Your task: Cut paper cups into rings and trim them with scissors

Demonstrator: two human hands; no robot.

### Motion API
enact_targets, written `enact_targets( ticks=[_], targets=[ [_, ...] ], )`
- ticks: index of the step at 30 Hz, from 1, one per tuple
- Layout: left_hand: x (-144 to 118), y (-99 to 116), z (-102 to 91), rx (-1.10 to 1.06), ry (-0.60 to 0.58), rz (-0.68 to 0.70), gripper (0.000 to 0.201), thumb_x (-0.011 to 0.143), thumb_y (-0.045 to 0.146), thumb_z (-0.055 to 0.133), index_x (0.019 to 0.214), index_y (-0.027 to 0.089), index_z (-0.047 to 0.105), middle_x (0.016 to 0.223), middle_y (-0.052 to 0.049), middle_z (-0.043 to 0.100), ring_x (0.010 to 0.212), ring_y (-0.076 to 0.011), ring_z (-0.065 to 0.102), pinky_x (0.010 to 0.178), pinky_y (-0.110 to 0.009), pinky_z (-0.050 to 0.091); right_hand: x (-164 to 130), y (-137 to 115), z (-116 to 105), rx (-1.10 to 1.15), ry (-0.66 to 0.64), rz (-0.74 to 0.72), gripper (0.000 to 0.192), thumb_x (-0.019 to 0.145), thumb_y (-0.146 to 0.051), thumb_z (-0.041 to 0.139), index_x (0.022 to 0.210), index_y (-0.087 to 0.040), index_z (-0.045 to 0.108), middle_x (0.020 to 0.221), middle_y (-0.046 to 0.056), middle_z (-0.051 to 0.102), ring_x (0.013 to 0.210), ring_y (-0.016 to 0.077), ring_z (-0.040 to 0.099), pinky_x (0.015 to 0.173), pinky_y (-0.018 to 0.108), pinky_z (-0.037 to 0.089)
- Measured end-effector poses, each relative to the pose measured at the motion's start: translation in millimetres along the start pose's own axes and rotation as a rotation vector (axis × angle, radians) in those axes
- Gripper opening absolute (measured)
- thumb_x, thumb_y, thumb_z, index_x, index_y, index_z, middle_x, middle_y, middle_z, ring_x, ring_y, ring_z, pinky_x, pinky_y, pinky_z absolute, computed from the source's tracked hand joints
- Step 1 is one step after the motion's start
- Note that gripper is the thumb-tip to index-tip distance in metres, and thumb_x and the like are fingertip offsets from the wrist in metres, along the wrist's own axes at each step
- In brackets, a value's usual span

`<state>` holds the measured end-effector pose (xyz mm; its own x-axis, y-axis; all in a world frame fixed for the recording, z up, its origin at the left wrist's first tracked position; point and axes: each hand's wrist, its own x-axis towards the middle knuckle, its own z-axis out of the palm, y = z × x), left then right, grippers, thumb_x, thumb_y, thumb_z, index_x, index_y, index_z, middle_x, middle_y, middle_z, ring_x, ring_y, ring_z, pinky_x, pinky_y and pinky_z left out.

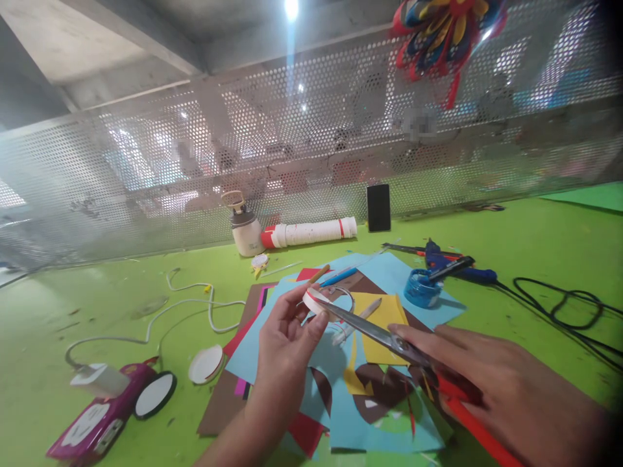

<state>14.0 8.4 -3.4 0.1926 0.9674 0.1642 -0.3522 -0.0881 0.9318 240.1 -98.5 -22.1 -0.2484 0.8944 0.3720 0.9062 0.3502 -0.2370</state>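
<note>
In my left hand [287, 337] the white strip [316, 301] looks like thin matt paper. The scissors [374, 332] in my right hand [491, 383] have smooth, shiny metal blades and glossy red plastic handles. Matt coloured paper sheets [389, 272] lie on the smooth green table [535, 240]. The screen [146, 168] behind is perforated grey metal.

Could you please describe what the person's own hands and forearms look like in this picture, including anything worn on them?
Both are bare: the left hand and right hand show no gloves, rings, watch or sleeves on the visible forearms. The fingernails look short and unpainted.
</note>
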Motion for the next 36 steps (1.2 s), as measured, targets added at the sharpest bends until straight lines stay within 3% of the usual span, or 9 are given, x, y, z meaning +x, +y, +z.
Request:
enact_targets(
  ticks=[8, 18, 30, 36],
  targets=[
    [-0.6, -0.8, 1.1, -0.001, -0.011, 0.018, 0.037, 0.076, 0.026, 0.083, 0.109, 0.017, 0.068, 0.112, -0.01, 0.076, 0.111, -0.0265, 0.069, 0.098, -0.039, 0.054, -0.3, 0.4, 3.5, 0.012, 0.037, -0.003, 0.066, 0.082, -0.003, 0.042, 0.142, -0.031, 0.048, 0.135, 0.009, 0.066, 0.111, 0.0295, 0.071, 0.089, 0.055, 0.061],
    [-0.6, 1.1, 2.0, 0.004, -0.005, 0.013, 0.037, 0.075, 0.027, 0.083, 0.107, 0.017, 0.068, 0.115, -0.012, 0.076, 0.113, -0.0277, 0.069, 0.098, -0.038, 0.054, 0.5, -1.7, 0.8, -0.013, 0.042, -0.006, 0.064, 0.083, -0.005, 0.044, 0.142, -0.029, 0.052, 0.133, 0.008, 0.068, 0.109, 0.0295, 0.072, 0.088, 0.05, 0.063],
    [0.2, -0.8, 0.7, 0.001, -0.019, 0.042, 0.036, 0.077, 0.025, 0.083, 0.109, 0.019, 0.069, 0.115, -0.009, 0.075, 0.111, -0.0239, 0.069, 0.097, -0.035, 0.055, 4.1, -2.3, 0.4, 0.026, 0.02, 0.011, 0.058, 0.089, -0.008, 0.044, 0.142, -0.031, 0.049, 0.134, 0.007, 0.068, 0.112, 0.0272, 0.07, 0.092, 0.051, 0.061],
    [-0.3, -2.5, -0.6, 0.02, -0.045, 0.061, 0.04, 0.078, 0.028, 0.082, 0.113, 0.018, 0.067, 0.118, -0.012, 0.074, 0.115, -0.027, 0.068, 0.099, -0.039, 0.054, 0.2, 1.5, 2.9, 0.013, 0.037, 0.017, 0.07, 0.08, -0.002, 0.045, 0.144, -0.032, 0.048, 0.134, 0.007, 0.067, 0.111, 0.0279, 0.07, 0.09, 0.052, 0.06]
  ],
)
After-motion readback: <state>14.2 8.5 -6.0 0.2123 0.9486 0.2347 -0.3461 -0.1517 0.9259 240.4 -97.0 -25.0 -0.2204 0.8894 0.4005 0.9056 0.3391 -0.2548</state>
